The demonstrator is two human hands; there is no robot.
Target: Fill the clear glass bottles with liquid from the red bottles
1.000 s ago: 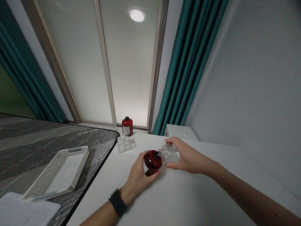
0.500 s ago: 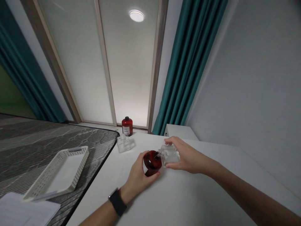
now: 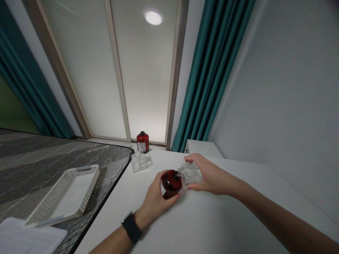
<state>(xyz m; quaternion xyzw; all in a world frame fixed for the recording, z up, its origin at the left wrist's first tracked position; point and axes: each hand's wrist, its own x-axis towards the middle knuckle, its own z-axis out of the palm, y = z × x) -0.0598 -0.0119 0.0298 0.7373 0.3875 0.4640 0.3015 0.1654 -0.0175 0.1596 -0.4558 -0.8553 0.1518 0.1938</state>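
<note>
My left hand [image 3: 156, 197], with a dark watch on its wrist, is wrapped round a dark red bottle [image 3: 171, 181] over the white table [image 3: 169, 229]. Its top shows no cap, and a white label is partly visible beside my fingers. Between the fingers and thumb of my right hand [image 3: 205, 174] is a clear glass bottle [image 3: 191, 175], tipped on its side. The glass bottle's neck meets the red bottle's mouth; whether liquid runs between them I cannot tell.
At the table's far edge stands a second red bottle [image 3: 142, 143] with a black cap. In front of it lies a clear stepped object [image 3: 139, 163]. To the left, a white perforated basket [image 3: 88, 190] and papers [image 3: 31, 236] rest on a grey patterned surface [image 3: 111, 155].
Almost nothing differs. Both hands keep the two bottles mouth to mouth in the same place, and the view has shifted very slightly.
</note>
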